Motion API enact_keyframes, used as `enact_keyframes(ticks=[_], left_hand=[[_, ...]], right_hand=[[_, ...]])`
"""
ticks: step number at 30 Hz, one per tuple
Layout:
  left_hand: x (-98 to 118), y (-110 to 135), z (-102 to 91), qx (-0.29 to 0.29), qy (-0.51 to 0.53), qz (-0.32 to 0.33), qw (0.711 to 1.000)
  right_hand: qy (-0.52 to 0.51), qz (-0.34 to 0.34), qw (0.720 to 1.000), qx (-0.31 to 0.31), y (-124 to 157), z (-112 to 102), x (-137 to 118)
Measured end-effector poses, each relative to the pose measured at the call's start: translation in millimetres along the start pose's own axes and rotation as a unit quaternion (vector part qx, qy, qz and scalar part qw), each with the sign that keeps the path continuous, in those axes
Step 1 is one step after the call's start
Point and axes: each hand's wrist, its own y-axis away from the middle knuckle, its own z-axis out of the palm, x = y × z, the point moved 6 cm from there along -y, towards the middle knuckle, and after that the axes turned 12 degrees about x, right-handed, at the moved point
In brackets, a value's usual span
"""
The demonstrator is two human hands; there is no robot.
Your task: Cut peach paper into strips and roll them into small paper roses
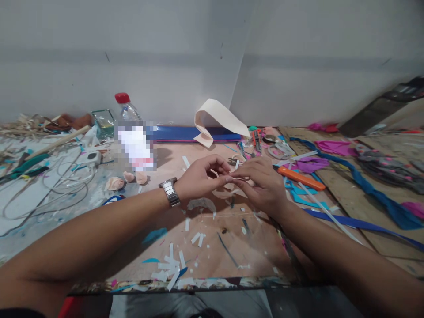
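Note:
My left hand (pixel 202 176), with a metal watch (pixel 169 192) on its wrist, meets my right hand (pixel 261 183) over the middle of a glass-topped worktable (pixel 212 247). Both hands are closed in a pinch on a small pale peach strip of ribbon or paper (pixel 232 179) held between their fingertips. More of the pale material (pixel 232 193) trails on the glass just below the hands. Its exact shape is hidden by the fingers.
A plastic bottle with a red cap (pixel 132 137) stands at the back left beside small peach roses (pixel 114 183). A curled peach strip (pixel 215 119) lies at the back. An orange cutter (pixel 300 177), blue and purple scraps (pixel 364 190), wires (pixel 49 185) and white offcuts (pixel 172 265) litter the table.

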Motion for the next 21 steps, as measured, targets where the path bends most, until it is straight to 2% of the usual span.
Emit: enact_keyframes(ticks=[8, 14, 21], left_hand=[[-2.6, 2.0, -0.2, 0.021, 0.012, -0.066, 0.998], [3.8, 0.5, -3.0, 0.035, -0.005, -0.023, 0.999], [3.3, -2.8, -7.1, 0.034, -0.024, 0.000, 0.999]], right_hand=[[0.002, 0.024, 1.000, 0.005, 1.2, -0.1, 0.9], [-0.009, 0.041, 0.999, 0.016, -0.5, -3.2, 0.1], [-0.009, 0.030, 0.999, 0.012, -2.6, -4.5, -0.1]])
